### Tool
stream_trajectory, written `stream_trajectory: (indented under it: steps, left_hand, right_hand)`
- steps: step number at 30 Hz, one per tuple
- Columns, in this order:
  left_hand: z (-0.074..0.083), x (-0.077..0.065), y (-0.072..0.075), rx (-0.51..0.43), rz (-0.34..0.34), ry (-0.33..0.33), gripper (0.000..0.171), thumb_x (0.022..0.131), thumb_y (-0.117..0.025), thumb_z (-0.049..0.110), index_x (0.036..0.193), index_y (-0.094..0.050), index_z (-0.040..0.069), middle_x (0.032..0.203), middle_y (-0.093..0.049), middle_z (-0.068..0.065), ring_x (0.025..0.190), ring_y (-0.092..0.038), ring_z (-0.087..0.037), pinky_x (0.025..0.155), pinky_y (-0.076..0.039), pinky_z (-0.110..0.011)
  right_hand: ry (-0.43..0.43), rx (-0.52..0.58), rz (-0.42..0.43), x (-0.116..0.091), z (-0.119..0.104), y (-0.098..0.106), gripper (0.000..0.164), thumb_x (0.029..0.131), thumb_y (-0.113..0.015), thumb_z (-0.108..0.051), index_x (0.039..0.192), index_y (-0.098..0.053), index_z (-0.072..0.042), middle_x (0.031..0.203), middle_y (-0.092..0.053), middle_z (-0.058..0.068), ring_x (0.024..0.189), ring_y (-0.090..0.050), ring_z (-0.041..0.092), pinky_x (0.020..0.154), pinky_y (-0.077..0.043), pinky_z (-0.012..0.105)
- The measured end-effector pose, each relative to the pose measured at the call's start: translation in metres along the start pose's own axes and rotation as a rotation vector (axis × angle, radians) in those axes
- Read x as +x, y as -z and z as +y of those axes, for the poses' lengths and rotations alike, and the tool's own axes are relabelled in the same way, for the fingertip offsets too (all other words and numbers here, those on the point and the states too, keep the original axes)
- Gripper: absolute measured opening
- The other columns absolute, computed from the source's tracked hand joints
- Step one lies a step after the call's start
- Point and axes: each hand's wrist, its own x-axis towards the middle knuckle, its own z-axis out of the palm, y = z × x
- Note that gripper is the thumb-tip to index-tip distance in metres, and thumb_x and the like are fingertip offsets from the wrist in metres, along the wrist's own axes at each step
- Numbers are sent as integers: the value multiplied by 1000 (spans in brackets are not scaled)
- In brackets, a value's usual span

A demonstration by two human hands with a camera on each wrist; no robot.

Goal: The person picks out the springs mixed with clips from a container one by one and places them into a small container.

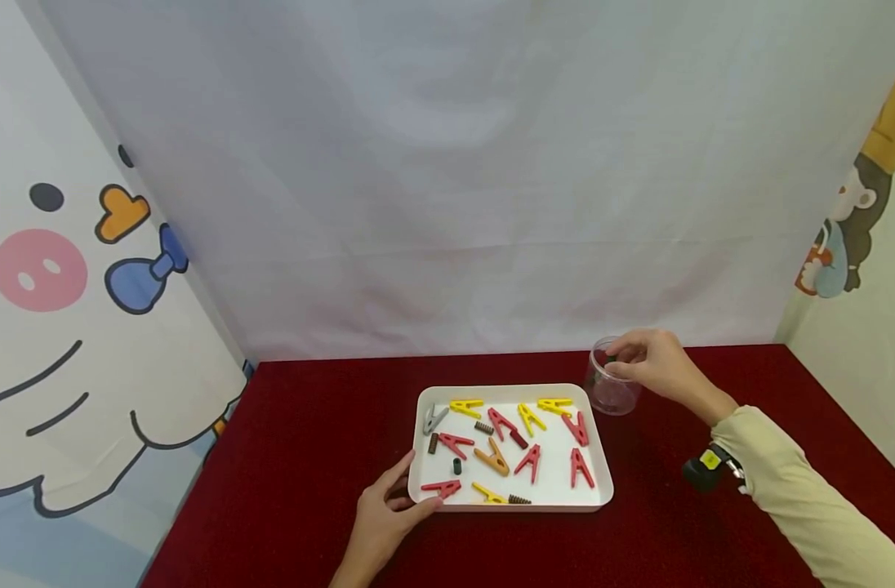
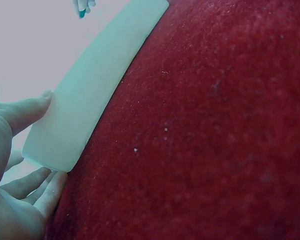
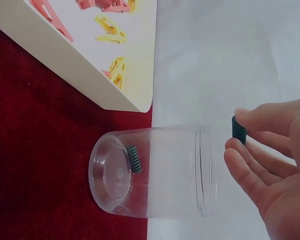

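At the clear jar's (image 1: 613,395) mouth, my right hand (image 1: 656,364) pinches a small dark green spring (image 3: 238,131) between thumb and fingertips. Another dark spring (image 3: 134,159) lies inside the jar near its bottom. My left hand (image 1: 384,516) holds the near left corner of the white tray (image 1: 550,494), thumb on the near wall and fingers round the side. In the tray lie red clips (image 1: 580,469), yellow clips (image 1: 531,418), an orange clip (image 1: 493,459), a grey clip (image 1: 434,419), several brown springs (image 1: 484,427) and one dark spring (image 1: 457,466).
A dark red cloth (image 1: 308,441) covers the table. The jar stands just right of the tray's far right corner. White curtain (image 1: 447,204) hangs behind, with cartoon-printed panels (image 1: 65,367) at both sides. A black wrist device (image 1: 706,467) is strapped by the right sleeve.
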Motion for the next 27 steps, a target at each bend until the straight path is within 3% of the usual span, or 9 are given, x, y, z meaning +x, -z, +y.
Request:
stream_trajectory:
  steps: [27]
  left_hand:
    - [0,0,1,2,5,10,78,69,-86,21,138,-50,13,125,-57,-13,101,-59,-23,73,-52,-24]
  right_hand:
    - [-40,-15,-15,7,9,0,15,78,-73,0,92,-69,6,77,-65,10,69,-60,22,55,-51,26]
